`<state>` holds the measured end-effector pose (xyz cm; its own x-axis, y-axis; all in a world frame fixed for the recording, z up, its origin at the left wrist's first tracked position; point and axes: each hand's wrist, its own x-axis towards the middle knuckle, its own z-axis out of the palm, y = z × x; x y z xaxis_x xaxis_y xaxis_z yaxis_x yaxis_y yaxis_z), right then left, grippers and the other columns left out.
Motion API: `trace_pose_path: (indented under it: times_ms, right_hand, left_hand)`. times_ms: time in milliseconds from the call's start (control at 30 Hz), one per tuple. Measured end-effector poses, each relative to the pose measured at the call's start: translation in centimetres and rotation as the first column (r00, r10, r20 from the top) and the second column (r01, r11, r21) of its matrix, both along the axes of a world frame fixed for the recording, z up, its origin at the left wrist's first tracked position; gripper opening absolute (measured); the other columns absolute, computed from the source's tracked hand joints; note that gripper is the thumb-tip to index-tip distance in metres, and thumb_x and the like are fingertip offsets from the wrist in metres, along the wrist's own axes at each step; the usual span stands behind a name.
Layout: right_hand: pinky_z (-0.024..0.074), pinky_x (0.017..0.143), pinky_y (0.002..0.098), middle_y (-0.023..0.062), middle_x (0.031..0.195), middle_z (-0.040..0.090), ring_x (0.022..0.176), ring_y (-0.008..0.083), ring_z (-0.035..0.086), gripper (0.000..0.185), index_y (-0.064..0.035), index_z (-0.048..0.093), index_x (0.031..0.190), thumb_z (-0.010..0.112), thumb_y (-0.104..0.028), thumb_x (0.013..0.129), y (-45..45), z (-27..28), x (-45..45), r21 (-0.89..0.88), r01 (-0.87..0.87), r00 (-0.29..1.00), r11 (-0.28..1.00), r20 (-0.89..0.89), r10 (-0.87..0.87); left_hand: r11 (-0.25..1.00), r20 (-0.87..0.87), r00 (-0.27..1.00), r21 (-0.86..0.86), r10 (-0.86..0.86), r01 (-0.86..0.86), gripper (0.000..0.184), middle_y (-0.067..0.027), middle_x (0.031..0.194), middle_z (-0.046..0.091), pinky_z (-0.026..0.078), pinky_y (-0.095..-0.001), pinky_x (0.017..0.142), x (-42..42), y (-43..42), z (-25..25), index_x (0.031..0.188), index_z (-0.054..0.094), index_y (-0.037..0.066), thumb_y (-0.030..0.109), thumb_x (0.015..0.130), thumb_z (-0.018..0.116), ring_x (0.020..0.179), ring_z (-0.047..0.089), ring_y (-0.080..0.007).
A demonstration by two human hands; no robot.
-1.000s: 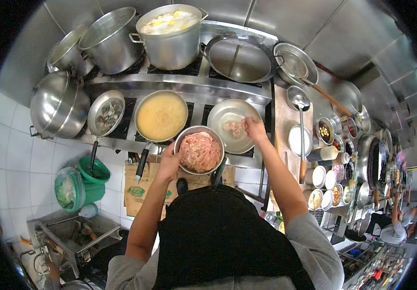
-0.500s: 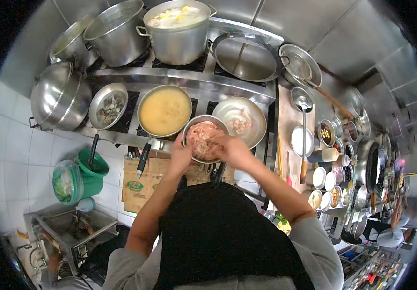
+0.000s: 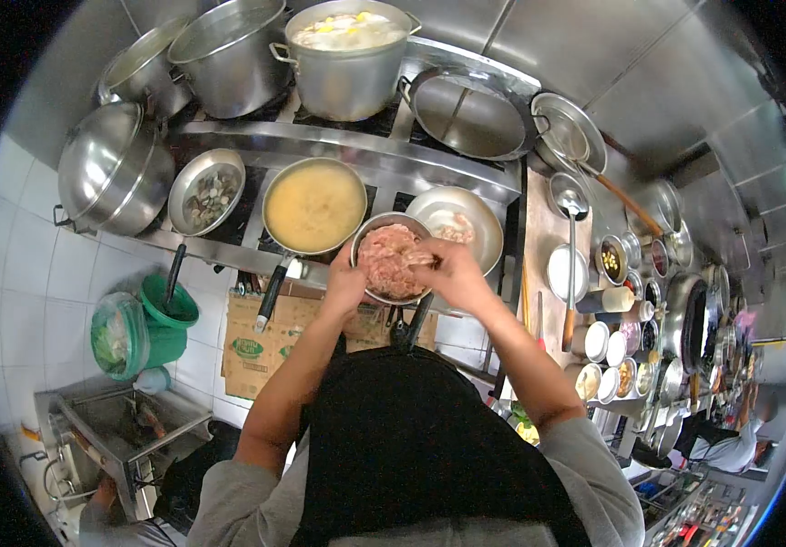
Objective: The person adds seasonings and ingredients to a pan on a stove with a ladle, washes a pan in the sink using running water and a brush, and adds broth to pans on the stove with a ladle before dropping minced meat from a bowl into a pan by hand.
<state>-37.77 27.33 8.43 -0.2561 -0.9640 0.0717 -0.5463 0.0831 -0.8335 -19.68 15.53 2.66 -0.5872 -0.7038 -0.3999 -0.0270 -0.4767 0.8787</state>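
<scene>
A metal bowl point(image 3: 367, 224) full of raw sliced meat point(image 3: 385, 259) is held in front of my body, by the stove's near edge. My left hand point(image 3: 345, 286) grips its left rim. From the right, my right hand point(image 3: 457, 275) reaches over the bowl, its fingers closed on some of the meat. Just behind the bowl is a frying pan point(image 3: 482, 208) with a few pieces of pale meat point(image 3: 453, 227) inside; its black handle point(image 3: 418, 321) points toward me. To the left of the bowl stands a pan point(image 3: 276, 202) of yellow-brown broth point(image 3: 315, 208).
A pan of clams point(image 3: 212, 199) is at the stove's left. Along the back stand a large stockpot point(image 3: 352, 84) and a wide wok point(image 3: 470, 114). A ladle point(image 3: 571, 264) lies on the right counter near several ingredient containers. Green bins point(image 3: 169, 342) stand lower left.
My right hand has shifted slightly right and its fingers have drawn together on the meat. More of the meat in the bowl shows. The left hand keeps its hold.
</scene>
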Motion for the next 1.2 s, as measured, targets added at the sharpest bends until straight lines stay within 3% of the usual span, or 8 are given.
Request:
trace_pose_path:
  times_ms: [100, 200, 333, 500, 700, 833, 1033, 1200]
  right_hand:
    - [0.0505, 0.084, 0.0280, 0.0003, 0.098, 0.067, 0.091, 0.0101, 0.062, 0.018, -0.0007, 0.068, 0.104, 0.067, -0.003, 0.086, -0.1, 1.5, -1.2, 0.048, 0.022, 0.877, 0.999, 0.478, -0.042]
    - [0.0504, 0.086, 0.0285, 0.0015, 0.101, 0.067, 0.093, 0.0099, 0.062, 0.020, -0.0019, 0.065, 0.110, 0.065, -0.003, 0.090, -0.3, 3.4, -2.1, 0.047, -0.047, 0.835, 0.998, 0.549, 0.013]
    - [0.0546, 0.082, 0.0293, 0.0071, 0.109, 0.069, 0.091, 0.0158, 0.067, 0.024, -0.0026, 0.058, 0.118, 0.065, -0.015, 0.098, -0.6, 4.4, -3.1, -0.104, -0.115, 0.452, 0.988, 0.880, 0.145]
    - [0.0569, 0.071, 0.0311, 0.0294, 0.125, 0.062, 0.092, 0.0296, 0.069, 0.019, 0.0027, 0.050, 0.118, 0.053, -0.010, 0.105, -1.6, 1.7, -1.7, 0.115, 0.211, 0.221, 0.971, 0.962, -0.162]
    - [0.0442, 0.051, 0.0254, 0.0043, 0.077, 0.063, 0.057, 0.0127, 0.054, 0.037, 0.0014, 0.061, 0.117, 0.053, -0.033, 0.106, 1.9, -6.8, -10.3, 0.082, 0.215, 0.199, 0.973, 0.972, -0.126]
    - [0.0334, 0.044, 0.0255, -0.0010, 0.065, 0.051, 0.049, 0.0093, 0.043, 0.047, 0.0021, 0.066, 0.105, 0.052, -0.043, 0.105, 2.5, -7.6, -10.9, 0.350, 0.470, 0.600, 0.810, 0.547, -0.584]
    - [0.0537, 0.060, 0.0326, 0.0109, 0.083, 0.068, 0.069, 0.0204, 0.067, 0.030, 0.0030, 0.065, 0.104, 0.057, -0.025, 0.097, 3.1, -15.3, -14.5, 0.409, 0.383, 0.861, 0.828, 0.167, -0.480]
    - [0.0559, 0.078, 0.0383, 0.0195, 0.099, 0.071, 0.086, 0.0285, 0.070, 0.029, 0.0017, 0.064, 0.113, 0.067, -0.015, 0.090, 2.6, -20.2, -16.0, 0.132, 0.445, 0.871, 0.886, -0.293, -0.394]
  left_hand:
    - [1.000, -0.070, 0.997, -0.019, 0.021, -0.022, 0.053, -0.0155, 0.124, 0.063, 0.065, -0.0358, 0.070, -0.2, -0.5, -1.7, 0.145, 0.048, 0.006, -0.006, 0.093, 0.045, 0.102, 0.070, -0.0251]
    - [0.999, -0.066, 0.997, -0.021, 0.030, -0.031, 0.053, -0.0141, 0.125, 0.064, 0.065, -0.0350, 0.072, 0.0, -0.3, -3.0, 0.145, 0.049, 0.006, -0.006, 0.093, 0.045, 0.102, 0.069, -0.0230]
    - [1.000, -0.085, 0.996, -0.032, -0.002, -0.001, 0.051, -0.0127, 0.126, 0.064, 0.063, -0.0340, 0.075, -0.5, -0.2, -3.2, 0.144, 0.050, 0.004, -0.004, 0.094, 0.048, 0.102, 0.069, -0.0203]
    - [0.998, -0.078, 0.997, 0.052, -0.017, 0.021, 0.046, -0.0114, 0.125, 0.065, 0.062, -0.0314, 0.072, 0.1, 0.4, -1.3, 0.143, 0.051, 0.006, 0.001, 0.097, 0.054, 0.101, 0.068, -0.0176]
    - [1.000, -0.096, 0.995, -0.019, -0.023, 0.022, 0.045, -0.0094, 0.125, 0.065, 0.058, -0.0309, 0.080, 2.0, 0.0, -3.2, 0.142, 0.053, 0.005, 0.002, 0.097, 0.058, 0.104, 0.065, -0.0161]
    - [0.997, -0.099, 0.995, -0.077, -0.023, 0.015, 0.043, -0.0090, 0.125, 0.065, 0.056, -0.0295, 0.085, 2.9, 0.1, -2.4, 0.141, 0.053, 0.003, 0.005, 0.099, 0.059, 0.104, 0.064, -0.0154]
    - [0.999, 0.031, 0.999, 0.028, -0.026, 0.025, 0.049, -0.0091, 0.135, 0.061, 0.052, -0.0326, 0.097, 3.3, 0.3, -0.1, 0.146, 0.049, 0.005, 0.002, 0.097, 0.056, 0.116, 0.061, -0.0182]
    - [0.998, -0.031, 0.999, 0.056, -0.013, 0.015, 0.045, -0.0091, 0.128, 0.064, 0.059, -0.0324, 0.078, 3.3, 0.4, -0.3, 0.144, 0.051, 0.006, 0.007, 0.099, 0.058, 0.104, 0.065, -0.0167]
